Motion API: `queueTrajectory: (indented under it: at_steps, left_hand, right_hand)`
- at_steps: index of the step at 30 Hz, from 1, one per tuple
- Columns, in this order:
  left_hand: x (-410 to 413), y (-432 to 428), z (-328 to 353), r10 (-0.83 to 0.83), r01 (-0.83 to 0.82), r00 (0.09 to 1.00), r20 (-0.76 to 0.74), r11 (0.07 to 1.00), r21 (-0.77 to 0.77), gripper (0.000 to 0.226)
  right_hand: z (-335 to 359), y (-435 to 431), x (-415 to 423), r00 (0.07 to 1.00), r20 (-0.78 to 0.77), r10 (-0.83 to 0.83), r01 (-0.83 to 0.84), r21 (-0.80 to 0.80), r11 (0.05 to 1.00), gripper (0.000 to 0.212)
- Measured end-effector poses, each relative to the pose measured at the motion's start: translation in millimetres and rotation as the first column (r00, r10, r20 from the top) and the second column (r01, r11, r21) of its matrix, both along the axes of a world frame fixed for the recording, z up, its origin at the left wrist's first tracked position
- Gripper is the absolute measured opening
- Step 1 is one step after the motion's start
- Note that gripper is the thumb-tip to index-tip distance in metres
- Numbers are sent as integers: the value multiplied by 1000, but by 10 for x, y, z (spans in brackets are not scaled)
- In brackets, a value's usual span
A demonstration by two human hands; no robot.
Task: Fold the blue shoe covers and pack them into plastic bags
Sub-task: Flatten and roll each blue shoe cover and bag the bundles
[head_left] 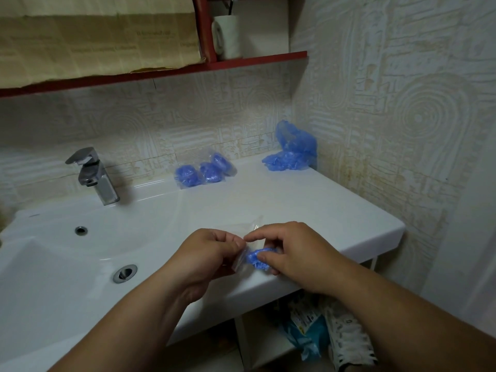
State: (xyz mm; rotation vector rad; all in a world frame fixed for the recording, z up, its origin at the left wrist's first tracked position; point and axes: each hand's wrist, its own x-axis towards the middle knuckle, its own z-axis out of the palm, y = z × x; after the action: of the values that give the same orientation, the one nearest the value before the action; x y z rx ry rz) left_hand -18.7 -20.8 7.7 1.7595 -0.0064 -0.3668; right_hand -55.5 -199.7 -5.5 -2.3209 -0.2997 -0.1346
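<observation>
Both hands meet over the front edge of the white ceramic bench [295,200], just right of the sink basin [53,264]. The left hand [212,251] has its fingers curled, pinching the edge of a small clear plastic bag [241,265]. The right hand [291,251] grips a folded blue plastic shoe cover [255,258] between thumb and curled fingers. Its forefinger reaches across to the top of the bag beside the left fingertips. The blue wad sits at the mouth of the bag, partly behind the clear film; how far in it lies cannot be told.

At the back of the bench, against the patterned beige wall tiles [402,116], three packed clear bags of blue shoe covers [204,170] lie touching one another. To their right, in the corner, a loose heap of unfolded blue shoe covers [292,150] leans against the wall, well apart from the hands.

A chrome lever tap [94,175] stands behind the basin, with a round overflow hole [80,230] and a metal drain plug [124,273] below it. Above runs a dark red shelf [255,61] carrying a brown cardboard sheet [94,41] and a white cup [228,36]. Under the bench a light blue packet [308,336] lies beside a white patterned item [346,342].
</observation>
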Motion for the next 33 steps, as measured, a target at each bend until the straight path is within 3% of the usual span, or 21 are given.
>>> queueTrajectory:
  at_steps: [4, 11, 14, 18, 21, 24, 28, 30, 33]
  left_hand:
    - [3, -3, -10, 19, -20, 1000, -9, 1000, -23, 21]
    - [0, 1, 11, 20, -44, 980, 198, 992, 115, 3]
    - [3, -1, 31, 51, -71, 982, 184, 992, 103, 19]
    - [-6, 6, 41, 63, -83, 984, 167, 990, 113, 24]
    - [-1, 6, 28, 11, -52, 976, 218, 982, 183, 20]
    - [-14, 0, 27, -43, -35, 960, 275, 961, 275, 20]
    - [-15, -12, -12, -84, -126, 890, 449, 900, 418, 18]
    - [-26, -29, -21, -129, -183, 828, 545, 857, 482, 20]
    - [-80, -71, -52, -169, -192, 786, 595, 848, 494, 23]
  right_hand:
    - [-15, -11, -4, 1000, 23, -5, 6, -38, 999, 30]
    - [-23, 4, -8, 1000, 8, -11, 12, -77, 997, 28]
    - [-31, 2, -5, 1000, -4, -17, 17, -71, 997, 28]
    - [7, 19, -25, 1000, 5, 6, -5, -14, 1000, 29]
    - [41, 34, -46, 999, 14, 30, -30, -8, 1000, 35]
    - [51, 43, -56, 998, -21, 51, -53, -103, 993, 37]
    - [53, 38, -38, 999, -52, -11, 0, -208, 978, 36]
    - [38, 28, -20, 990, -135, -36, 24, -92, 995, 34]
    - [22, -10, 3, 947, -319, -38, 137, 295, 945, 33]
